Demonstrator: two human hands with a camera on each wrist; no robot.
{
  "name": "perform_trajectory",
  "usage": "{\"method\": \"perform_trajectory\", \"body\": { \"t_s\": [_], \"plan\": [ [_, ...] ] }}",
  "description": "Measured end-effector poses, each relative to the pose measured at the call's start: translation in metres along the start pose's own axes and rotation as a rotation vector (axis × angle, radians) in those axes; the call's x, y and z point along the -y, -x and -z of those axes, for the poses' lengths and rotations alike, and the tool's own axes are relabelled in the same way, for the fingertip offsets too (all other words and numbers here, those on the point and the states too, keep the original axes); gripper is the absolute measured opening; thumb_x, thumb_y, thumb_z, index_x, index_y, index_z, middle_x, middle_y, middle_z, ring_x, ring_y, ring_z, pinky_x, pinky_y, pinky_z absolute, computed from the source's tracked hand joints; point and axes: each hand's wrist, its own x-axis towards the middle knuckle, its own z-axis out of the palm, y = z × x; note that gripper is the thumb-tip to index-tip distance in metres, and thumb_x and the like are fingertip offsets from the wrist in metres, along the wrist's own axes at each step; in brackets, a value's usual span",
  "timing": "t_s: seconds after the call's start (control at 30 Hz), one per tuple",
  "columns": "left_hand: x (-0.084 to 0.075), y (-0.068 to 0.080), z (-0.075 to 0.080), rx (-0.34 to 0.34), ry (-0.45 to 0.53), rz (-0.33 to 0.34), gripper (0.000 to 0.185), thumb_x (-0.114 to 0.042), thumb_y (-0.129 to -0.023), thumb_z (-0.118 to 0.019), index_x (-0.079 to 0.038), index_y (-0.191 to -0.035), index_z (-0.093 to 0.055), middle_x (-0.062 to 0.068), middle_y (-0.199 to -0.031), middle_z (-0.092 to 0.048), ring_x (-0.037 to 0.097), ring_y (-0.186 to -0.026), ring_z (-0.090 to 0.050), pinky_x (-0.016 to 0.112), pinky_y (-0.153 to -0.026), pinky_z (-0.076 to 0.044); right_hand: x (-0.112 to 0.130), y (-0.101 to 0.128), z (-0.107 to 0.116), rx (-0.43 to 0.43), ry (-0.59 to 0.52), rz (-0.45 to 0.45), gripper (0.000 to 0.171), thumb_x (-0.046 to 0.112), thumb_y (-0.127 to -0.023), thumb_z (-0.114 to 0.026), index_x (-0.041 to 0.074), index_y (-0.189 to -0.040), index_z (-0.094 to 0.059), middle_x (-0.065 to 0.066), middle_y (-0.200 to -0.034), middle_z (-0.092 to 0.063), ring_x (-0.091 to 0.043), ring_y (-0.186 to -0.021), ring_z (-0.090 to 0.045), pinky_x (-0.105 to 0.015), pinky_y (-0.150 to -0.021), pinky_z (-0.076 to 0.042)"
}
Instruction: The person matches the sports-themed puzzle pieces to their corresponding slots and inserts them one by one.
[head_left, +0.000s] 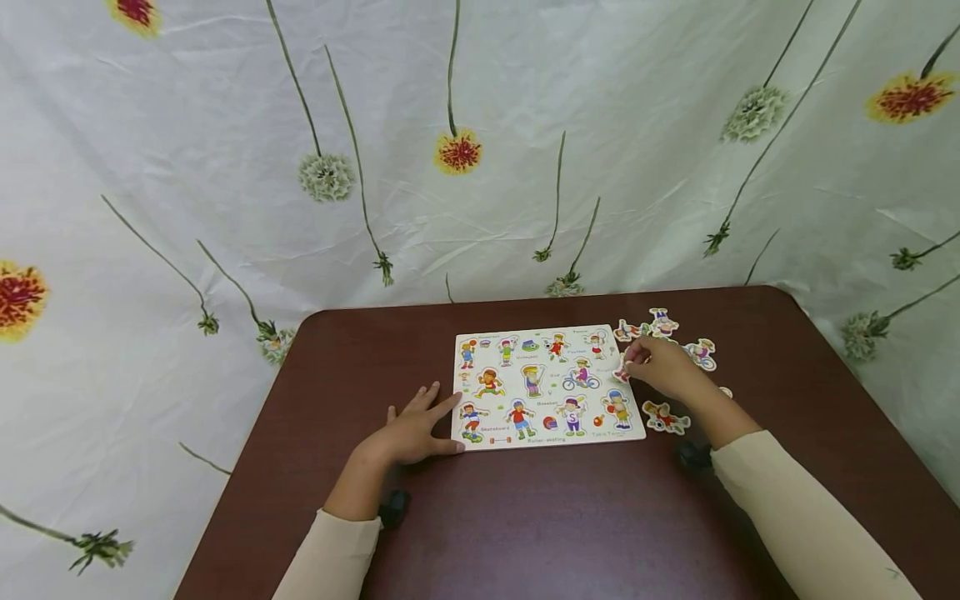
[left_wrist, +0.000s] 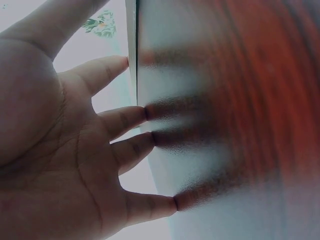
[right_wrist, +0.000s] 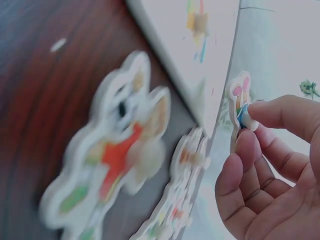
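A white puzzle board [head_left: 512,383] with printed sports figures lies flat on the dark table. At its left edge, my left hand [head_left: 408,429] rests with fingers spread; the left wrist view shows its straight fingertips [left_wrist: 165,202] touching the glossy tabletop. My right hand [head_left: 663,367] is over the board's right edge. Its thumb and fingers pinch a figure-shaped puzzle piece [right_wrist: 240,95] by the small knob, and the piece stands tilted in the right wrist view. Part of that piece is hidden behind the fingers in the head view.
Several loose puzzle pieces lie right of the board, among them a footballer piece [head_left: 666,418], a cyclist piece [head_left: 702,354] and a piece [head_left: 663,322] near the back. A flowered white cloth [head_left: 510,233] hangs behind the brown table [head_left: 540,517].
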Motion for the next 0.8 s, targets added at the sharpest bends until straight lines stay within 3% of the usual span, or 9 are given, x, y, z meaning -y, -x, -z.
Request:
{"method": "perform_trajectory", "body": {
  "t_s": [0.5,0.8],
  "plan": [
    [0.001,0.001,0.0,0.002,0.005,0.003,0.087,-0.048,-0.089,-0.074,-0.03,-0.161,-0.029,0.014,-0.172,-0.007,0.038,-0.159,-0.003,0.078,-0.116,-0.001,0.046,-0.023,-0.026,-0.005,-0.11,0.054,0.014,0.015,-0.094,-0.068,0.005,-0.104,-0.067,-0.01,-0.096,-0.065,-0.02,-0.08,-0.059,-0.029,-0.067,-0.045],
    [0.0,0.001,0.001,0.007,0.002,0.005,0.087,-0.049,-0.09,-0.074,-0.03,-0.161,-0.028,0.014,-0.172,-0.006,0.038,-0.159,-0.002,0.078,-0.116,-0.001,0.065,-0.034,-0.039,0.005,-0.108,0.091,0.013,0.017,-0.094,-0.068,0.007,-0.103,-0.068,-0.01,-0.097,-0.067,-0.018,-0.075,-0.061,-0.03,-0.066,-0.047]
  ]
}}
